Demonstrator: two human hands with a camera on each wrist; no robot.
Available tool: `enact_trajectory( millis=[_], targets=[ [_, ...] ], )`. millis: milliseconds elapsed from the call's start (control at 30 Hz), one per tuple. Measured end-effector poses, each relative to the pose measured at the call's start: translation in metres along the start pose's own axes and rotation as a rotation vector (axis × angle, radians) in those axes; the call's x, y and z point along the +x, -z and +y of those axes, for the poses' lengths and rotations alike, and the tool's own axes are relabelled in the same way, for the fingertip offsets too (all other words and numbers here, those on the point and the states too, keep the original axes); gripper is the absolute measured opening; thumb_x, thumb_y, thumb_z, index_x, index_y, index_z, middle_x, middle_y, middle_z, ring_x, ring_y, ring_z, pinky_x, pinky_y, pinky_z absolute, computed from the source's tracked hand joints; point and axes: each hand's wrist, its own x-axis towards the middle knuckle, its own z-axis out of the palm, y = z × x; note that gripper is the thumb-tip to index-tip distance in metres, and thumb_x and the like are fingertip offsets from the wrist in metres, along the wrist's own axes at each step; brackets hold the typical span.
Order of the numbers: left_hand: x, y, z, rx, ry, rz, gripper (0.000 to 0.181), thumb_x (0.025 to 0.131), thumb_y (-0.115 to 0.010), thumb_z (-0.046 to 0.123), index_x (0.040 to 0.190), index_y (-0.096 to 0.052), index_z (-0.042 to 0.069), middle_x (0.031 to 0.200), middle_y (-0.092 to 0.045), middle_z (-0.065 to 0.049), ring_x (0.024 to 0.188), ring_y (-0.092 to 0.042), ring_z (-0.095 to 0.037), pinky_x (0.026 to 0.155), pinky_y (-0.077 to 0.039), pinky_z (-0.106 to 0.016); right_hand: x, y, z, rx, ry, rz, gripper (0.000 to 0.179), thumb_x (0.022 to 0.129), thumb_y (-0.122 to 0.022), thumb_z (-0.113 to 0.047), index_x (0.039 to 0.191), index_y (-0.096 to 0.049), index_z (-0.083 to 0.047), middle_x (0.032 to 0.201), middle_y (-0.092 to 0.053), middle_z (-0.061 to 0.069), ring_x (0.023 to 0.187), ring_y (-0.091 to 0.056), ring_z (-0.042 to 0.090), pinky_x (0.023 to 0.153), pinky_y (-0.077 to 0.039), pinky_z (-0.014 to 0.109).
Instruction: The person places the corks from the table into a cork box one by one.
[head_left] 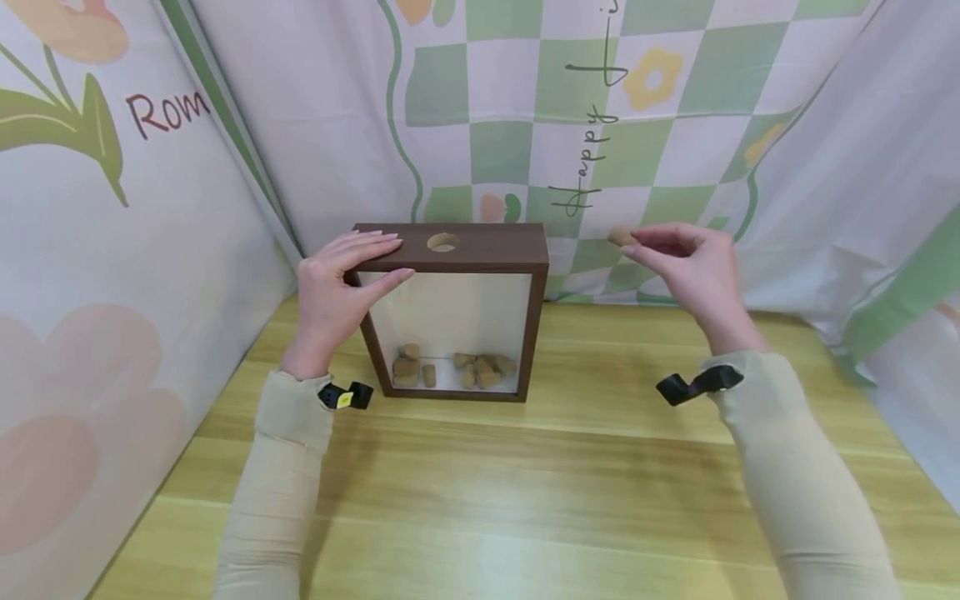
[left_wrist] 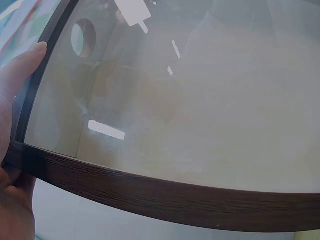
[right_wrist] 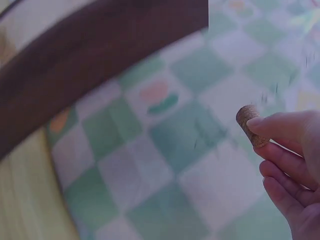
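A dark brown shadow box [head_left: 537, 333] with a clear front stands upright on the table, a round hole [head_left: 443, 242] in its top. Several corks [head_left: 486, 372] lie inside along the bottom. My left hand [head_left: 337, 287] grips the box's upper left corner, fingers over the top and thumb at the front edge. From the left wrist, the thumb [left_wrist: 22, 70] shows against the dark frame [left_wrist: 150, 192]. To the right of the box, my right hand [head_left: 693, 267] pinches a single cork [right_wrist: 248, 122] between thumb and fingers, held above the table.
The wooden table [head_left: 480, 500] extends in front of the box and to its right. A checked green and white curtain [head_left: 502, 100] hangs close behind the box, and a printed white cloth [head_left: 135, 275] borders the left side.
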Motion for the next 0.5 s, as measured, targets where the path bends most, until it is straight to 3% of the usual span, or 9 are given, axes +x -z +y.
enact_trajectory(
  millis=[200, 500],
  targets=[
    [0.000, 0.001, 0.001, 0.001, 0.011, -0.005, 0.037, 0.076, -0.093, 0.014, 0.111, -0.081, 0.010, 0.112, -0.075, -0.001, 0.112, -0.067, -0.021, 0.111, -0.042, -0.035, -0.005, -0.017, -0.037, 0.101, 0.085, -0.012, 0.036, 0.085, -0.086, -0.031, 0.114, -0.079, -0.011, 0.101, -0.076, -0.005, 0.089, -0.071, 0.010, 0.075, -0.053, 0.017],
    [0.000, 0.001, 0.000, 0.010, 0.001, -0.008, 0.038, 0.075, -0.093, 0.014, 0.112, -0.081, 0.009, 0.113, -0.075, -0.001, 0.113, -0.067, -0.021, 0.111, -0.042, -0.036, -0.015, -0.042, -0.074, 0.195, 0.258, -0.040, 0.027, 0.086, -0.086, -0.023, 0.108, -0.081, -0.009, 0.103, -0.077, 0.000, 0.098, -0.068, 0.017, 0.084, -0.052, 0.023]
  ],
)
